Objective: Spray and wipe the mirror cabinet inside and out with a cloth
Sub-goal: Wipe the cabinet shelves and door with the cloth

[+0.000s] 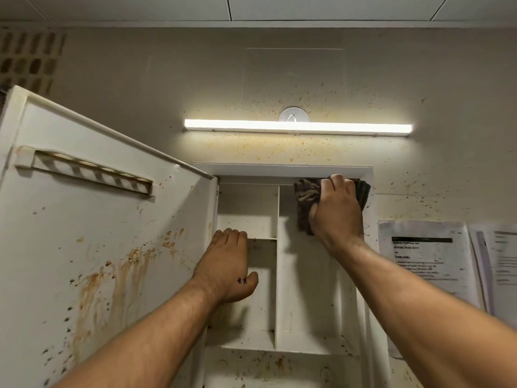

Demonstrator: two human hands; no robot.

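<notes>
The white mirror cabinet (282, 170) hangs on the wall with its door (98, 233) swung open to the left; the door's inner face is streaked with brown stains. Inside are white shelves and an upright divider (277, 275). My right hand (337, 208) holds a dark brown cloth (306, 196) pressed against the top right inner corner of the cabinet. My left hand (228, 264) rests with fingers hooked over the edge of the upper left shelf (263, 238). No spray bottle is in view.
A lit strip light (298, 127) runs above the cabinet on a wall speckled with brown spots. Printed paper sheets (430, 259) are stuck to the wall at the right. A slotted holder (84, 170) sits on the door's inner face.
</notes>
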